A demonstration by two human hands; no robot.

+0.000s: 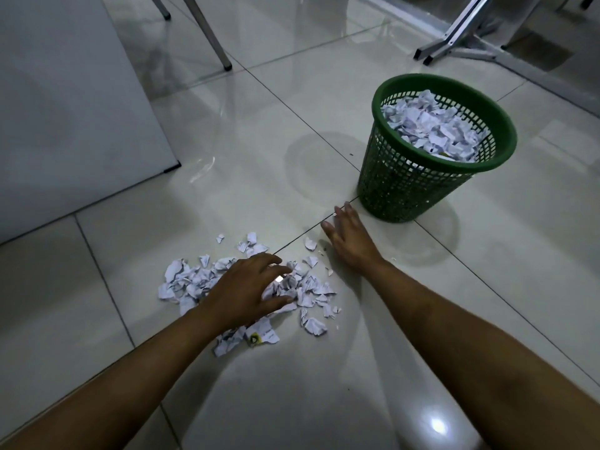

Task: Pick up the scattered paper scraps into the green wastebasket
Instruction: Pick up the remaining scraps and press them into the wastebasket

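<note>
A pile of torn white paper scraps point(191, 282) lies on the tiled floor in the lower middle. My left hand point(248, 289) lies over the pile's middle, fingers spread and bent onto the scraps. My right hand point(349, 240) rests flat on the floor at the pile's right edge, fingers straight, holding nothing. The green mesh wastebasket point(406, 186) stands upright just beyond my right hand, filled near the rim with white scraps point(431, 125). A few loose scraps point(310, 243) lie between my hands.
A white panel point(71, 102) stands at the left. Metal furniture legs point(207, 34) rise at the top middle, and a metal stand base point(461, 47) sits at the top right. The glossy tiles point(487, 287) show reflections.
</note>
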